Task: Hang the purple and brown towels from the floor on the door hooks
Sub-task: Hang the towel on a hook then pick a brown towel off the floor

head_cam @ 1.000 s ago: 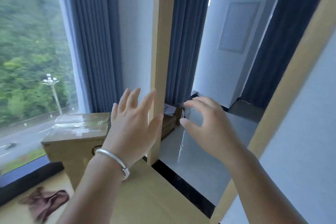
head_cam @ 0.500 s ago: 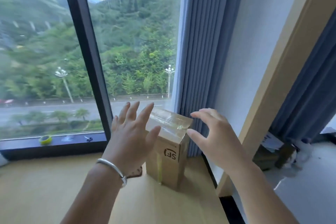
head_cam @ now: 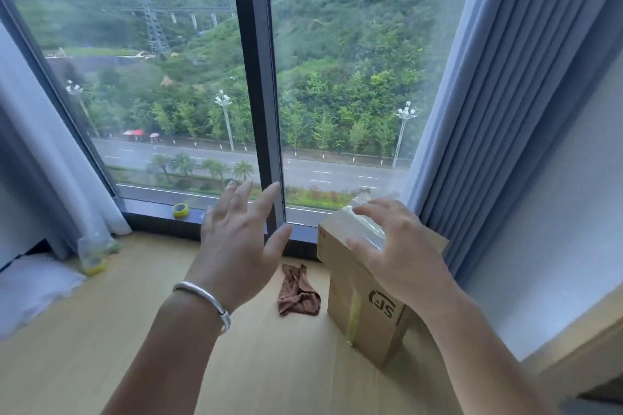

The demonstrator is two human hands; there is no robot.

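Lying crumpled on the wooden floor (head_cam: 101,330): brown towel (head_cam: 298,293), beside the cardboard box (head_cam: 364,310) | left hand (head_cam: 239,246) spread, empty | right hand (head_cam: 401,256) fingers loosely spread, empty

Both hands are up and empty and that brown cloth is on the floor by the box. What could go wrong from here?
The crumpled brown towel lies close beside the tall cardboard box, so a reaching right hand might knock the box. No purple towel or door hooks are in view, so one towel may be missed.

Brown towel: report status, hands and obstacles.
Left hand and right hand open, empty. Brown towel crumpled on floor. Cardboard box beside it.
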